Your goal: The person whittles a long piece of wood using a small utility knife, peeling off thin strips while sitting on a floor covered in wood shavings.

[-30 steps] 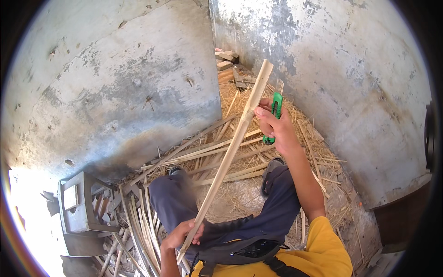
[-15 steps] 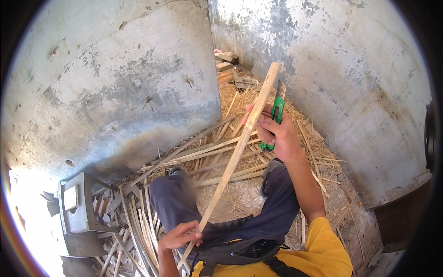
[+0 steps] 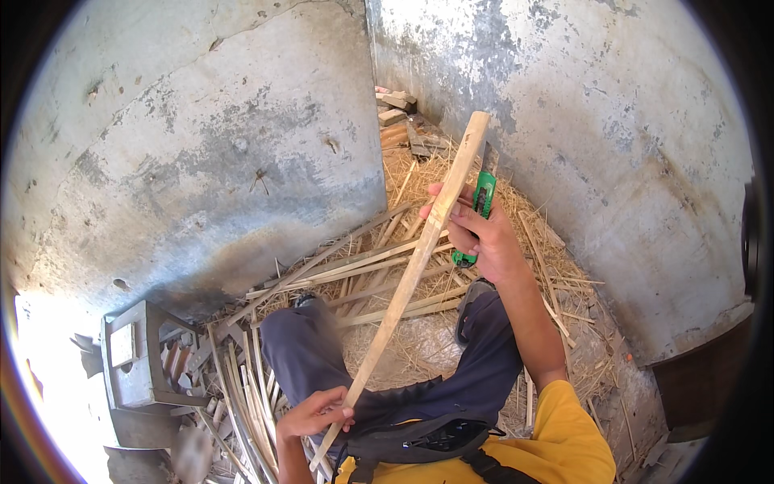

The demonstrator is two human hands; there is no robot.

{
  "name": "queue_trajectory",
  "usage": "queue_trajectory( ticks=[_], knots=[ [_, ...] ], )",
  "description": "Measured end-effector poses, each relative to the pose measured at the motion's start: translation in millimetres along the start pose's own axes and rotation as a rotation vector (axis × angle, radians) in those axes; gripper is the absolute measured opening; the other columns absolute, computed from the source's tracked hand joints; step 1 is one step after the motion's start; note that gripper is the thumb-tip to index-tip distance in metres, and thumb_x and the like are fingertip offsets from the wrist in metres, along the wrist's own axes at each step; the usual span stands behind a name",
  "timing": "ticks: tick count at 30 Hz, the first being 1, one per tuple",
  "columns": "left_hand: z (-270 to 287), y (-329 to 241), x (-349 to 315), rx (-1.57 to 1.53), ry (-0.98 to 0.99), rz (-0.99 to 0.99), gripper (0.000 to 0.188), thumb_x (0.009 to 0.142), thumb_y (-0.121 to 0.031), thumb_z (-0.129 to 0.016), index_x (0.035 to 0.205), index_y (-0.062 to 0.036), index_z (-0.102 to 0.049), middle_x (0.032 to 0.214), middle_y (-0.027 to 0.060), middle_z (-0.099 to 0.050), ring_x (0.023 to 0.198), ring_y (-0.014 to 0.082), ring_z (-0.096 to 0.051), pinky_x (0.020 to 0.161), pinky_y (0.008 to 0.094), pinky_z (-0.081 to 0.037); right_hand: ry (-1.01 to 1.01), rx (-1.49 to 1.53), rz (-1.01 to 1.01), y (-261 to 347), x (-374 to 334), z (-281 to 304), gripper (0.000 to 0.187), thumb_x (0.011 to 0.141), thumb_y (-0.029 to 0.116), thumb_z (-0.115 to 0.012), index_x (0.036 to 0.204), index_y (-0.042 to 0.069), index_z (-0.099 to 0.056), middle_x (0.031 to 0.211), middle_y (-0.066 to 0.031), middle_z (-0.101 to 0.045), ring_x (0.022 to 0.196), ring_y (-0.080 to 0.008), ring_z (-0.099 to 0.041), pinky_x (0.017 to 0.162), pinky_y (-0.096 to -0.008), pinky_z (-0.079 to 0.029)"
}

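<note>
A long pale bamboo strip [image 3: 405, 297] slants across my lap, its far end up and to the right. Near its lower end, my left hand [image 3: 317, 411] grips it between thumb and fingers. Higher up, my right hand [image 3: 481, 231] pinches the same strip and also holds a green utility knife [image 3: 484, 194] in the palm. The knife's blade is out and points away from me, close beside the strip's far part. My fingers hide the middle of the knife's handle.
Several loose strips [image 3: 371, 262] lie on straw and shavings beyond my feet. More strips [image 3: 250, 387] are piled at my left, beside a wooden stool [image 3: 145, 363] lying on its side. Worn plaster walls [image 3: 201, 145] meet ahead, with broken bricks [image 3: 395, 105] in the corner.
Both hands keep their hold on the strip and knife and have barely moved. A blurred pale shape now shows by the stool at the lower left.
</note>
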State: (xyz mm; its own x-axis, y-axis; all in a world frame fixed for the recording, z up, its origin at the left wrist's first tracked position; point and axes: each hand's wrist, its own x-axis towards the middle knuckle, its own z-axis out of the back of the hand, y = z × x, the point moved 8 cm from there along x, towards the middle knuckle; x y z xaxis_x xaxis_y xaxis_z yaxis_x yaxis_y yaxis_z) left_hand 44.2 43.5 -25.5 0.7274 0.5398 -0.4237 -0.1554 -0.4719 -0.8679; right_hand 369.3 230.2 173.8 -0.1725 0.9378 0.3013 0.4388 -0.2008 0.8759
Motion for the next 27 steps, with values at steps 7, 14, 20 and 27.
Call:
queue_trajectory(
  ticks=[7,14,20,27],
  knots=[
    [4,1,1,-0.072,0.073,-0.092,0.048,0.109,-0.036,-0.057,0.134,0.0040,-0.058,0.106,0.0131,-0.069,0.101,0.0253,-0.071,0.106,0.0429,-0.053,-0.115,0.050,-0.013,-5,-3,6,0.025,0.102,0.015,-0.072,0.125,0.005,-0.068,0.092,-0.0047,-0.073,0.049,-0.0014,-0.036,0.045,-0.0218,-0.025],
    [11,-70,16,0.140,-0.205,-0.353,0.079,0.108,-0.059,-0.054,0.154,0.0034,-0.041,0.127,0.0176,-0.067,0.114,0.0288,-0.069,0.105,0.0441,-0.052,-0.129,-0.019,0.004,-6,-3,-2,0.024,0.098,0.015,-0.076,0.118,0.003,-0.068,0.082,0.0022,-0.064,0.050,-0.0007,-0.037,0.046,-0.0233,-0.025],
    [-26,-163,44,0.274,-0.212,-0.616,0.066,0.112,-0.045,-0.056,0.154,0.0027,-0.038,0.124,0.0138,-0.065,0.105,0.0206,-0.068,0.095,0.0364,-0.055,-0.149,-0.278,-0.028,-5,-9,-26,0.023,0.099,0.016,-0.077,0.116,0.002,-0.069,0.090,-0.0001,-0.069,0.066,-0.0020,-0.053,0.056,-0.0220,-0.038],
    [-40,-191,60,0.230,-0.321,-0.519,0.034,0.116,-0.016,-0.047,0.146,-0.0018,-0.053,0.091,-0.0004,-0.056,0.068,0.0070,-0.051,0.063,0.0229,-0.043,-0.133,-0.381,0.072,1,-23,-29,0.030,0.101,0.021,-0.074,0.122,0.001,-0.066,0.095,-0.0023,-0.069,0.080,-0.0066,-0.059,0.068,-0.0251,-0.047]
  ],
)
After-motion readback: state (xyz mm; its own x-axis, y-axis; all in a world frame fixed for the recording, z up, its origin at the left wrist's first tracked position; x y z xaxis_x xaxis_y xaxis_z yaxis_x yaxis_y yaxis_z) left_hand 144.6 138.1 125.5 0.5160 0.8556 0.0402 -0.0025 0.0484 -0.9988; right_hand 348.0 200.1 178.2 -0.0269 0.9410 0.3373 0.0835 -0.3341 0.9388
